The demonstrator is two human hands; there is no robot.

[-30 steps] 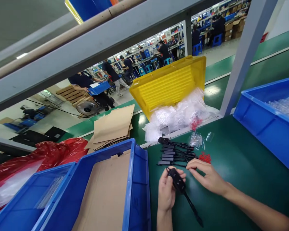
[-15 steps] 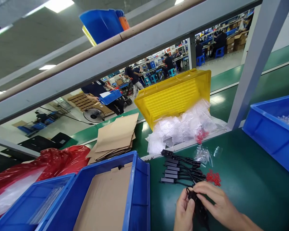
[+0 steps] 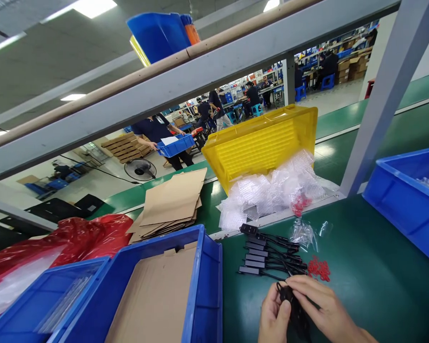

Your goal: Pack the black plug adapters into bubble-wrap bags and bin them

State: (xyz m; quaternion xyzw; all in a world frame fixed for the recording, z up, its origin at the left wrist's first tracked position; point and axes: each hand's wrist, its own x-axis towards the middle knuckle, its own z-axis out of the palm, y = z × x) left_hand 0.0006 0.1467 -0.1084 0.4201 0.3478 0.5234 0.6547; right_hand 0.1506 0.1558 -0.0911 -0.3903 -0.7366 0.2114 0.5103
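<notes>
My left hand is closed around a black cabled device at the lower right of the view, its thumb pressed on top. A thin black loop of cable sticks up between the hands. The fingertips of my right hand pinch the upper end of the same device, whose lower part is dark and partly hidden. Just beyond lie several grey-and-black cabled adapters in a row on the green bench. Small red pieces sit in a pile by their cable ends, near small clear plastic pieces.
A blue bin lined with cardboard stands left, another blue bin right. Bubble-wrap bags spill from a tilted yellow tray. Flat cardboard sheets are stacked behind. A grey frame post rises at right. A person carries a blue bin.
The view has shifted slightly. My hands stay on the black cabled device in nearly the same pose. In the background, people have moved, including the one carrying the blue bin.
</notes>
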